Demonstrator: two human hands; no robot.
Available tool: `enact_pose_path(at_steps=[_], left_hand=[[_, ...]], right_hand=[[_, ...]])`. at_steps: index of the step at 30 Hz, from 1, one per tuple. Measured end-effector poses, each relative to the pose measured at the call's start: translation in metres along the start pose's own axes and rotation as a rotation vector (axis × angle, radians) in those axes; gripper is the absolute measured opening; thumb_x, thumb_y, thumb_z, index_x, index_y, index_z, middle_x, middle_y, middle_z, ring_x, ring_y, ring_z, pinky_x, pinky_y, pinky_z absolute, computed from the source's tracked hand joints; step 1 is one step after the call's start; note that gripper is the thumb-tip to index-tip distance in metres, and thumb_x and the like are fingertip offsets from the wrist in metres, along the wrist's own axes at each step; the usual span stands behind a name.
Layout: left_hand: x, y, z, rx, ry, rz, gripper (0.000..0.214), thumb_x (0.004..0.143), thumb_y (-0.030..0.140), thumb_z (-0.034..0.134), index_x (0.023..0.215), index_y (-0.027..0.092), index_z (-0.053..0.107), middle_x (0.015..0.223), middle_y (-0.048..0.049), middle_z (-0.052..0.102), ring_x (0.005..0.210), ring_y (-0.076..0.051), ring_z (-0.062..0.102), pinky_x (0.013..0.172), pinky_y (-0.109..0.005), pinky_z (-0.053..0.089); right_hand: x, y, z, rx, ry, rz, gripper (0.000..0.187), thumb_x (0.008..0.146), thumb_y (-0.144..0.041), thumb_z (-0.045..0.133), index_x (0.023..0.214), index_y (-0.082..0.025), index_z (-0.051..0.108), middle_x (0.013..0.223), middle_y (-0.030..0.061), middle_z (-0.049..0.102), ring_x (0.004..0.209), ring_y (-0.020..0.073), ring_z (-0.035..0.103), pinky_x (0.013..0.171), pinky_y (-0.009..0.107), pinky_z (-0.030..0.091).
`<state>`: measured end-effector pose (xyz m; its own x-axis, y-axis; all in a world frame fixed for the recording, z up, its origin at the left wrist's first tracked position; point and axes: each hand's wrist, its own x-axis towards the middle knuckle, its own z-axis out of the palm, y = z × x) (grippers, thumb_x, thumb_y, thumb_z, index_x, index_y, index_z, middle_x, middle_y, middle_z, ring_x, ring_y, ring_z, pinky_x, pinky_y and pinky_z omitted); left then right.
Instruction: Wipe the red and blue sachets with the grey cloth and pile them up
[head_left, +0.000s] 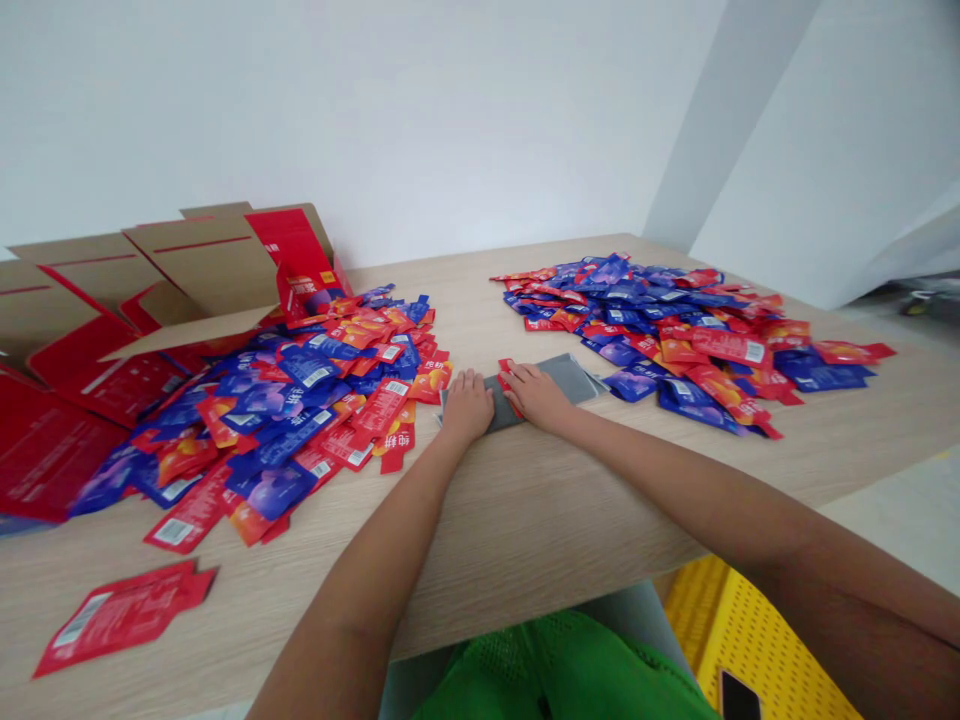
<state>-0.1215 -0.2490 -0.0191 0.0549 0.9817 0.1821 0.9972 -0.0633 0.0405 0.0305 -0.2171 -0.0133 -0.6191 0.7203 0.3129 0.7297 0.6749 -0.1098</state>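
A grey flat sheet or bag (pixel 568 377) lies on the table in front of me, with pale edges showing beneath it. My left hand (pixel 468 406) rests palm down on its left end, fingers laid out over it. On the middle of it, my right hand (pixel 534 394) has its fingers over a red pouch (pixel 507 368), most of which the hand covers. Left of my hands spreads a heap of red and blue pouches (pixel 300 400). Another heap of pouches (pixel 660 320) lies to the right.
Open red cardboard boxes (pixel 202 262) stand at the left rear. One red pouch (pixel 124 615) lies apart at the front left of the wooden table (pixel 480 540). Below the right edge are a yellow crate (pixel 772 640) and a phone (pixel 739 697). A white wall is behind.
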Motion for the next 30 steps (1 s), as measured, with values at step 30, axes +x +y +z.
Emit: enact_pose_path(at_steps=[30], left_hand=[[-0.006,0.003,-0.002,-0.063,0.022,0.010,0.044,0.091,0.026,0.029,0.127,0.003,0.042,0.137,-0.0184,0.041,0.129,-0.026,0.033,0.106,-0.039,0.024]], right_hand=[[-0.017,0.006,0.008,0.061,-0.084,0.075,0.046,0.091,-0.030,0.027,0.129,-0.010,0.045,0.135,0.0151,0.045,0.127,0.0244,0.037,0.101,0.044,0.032]])
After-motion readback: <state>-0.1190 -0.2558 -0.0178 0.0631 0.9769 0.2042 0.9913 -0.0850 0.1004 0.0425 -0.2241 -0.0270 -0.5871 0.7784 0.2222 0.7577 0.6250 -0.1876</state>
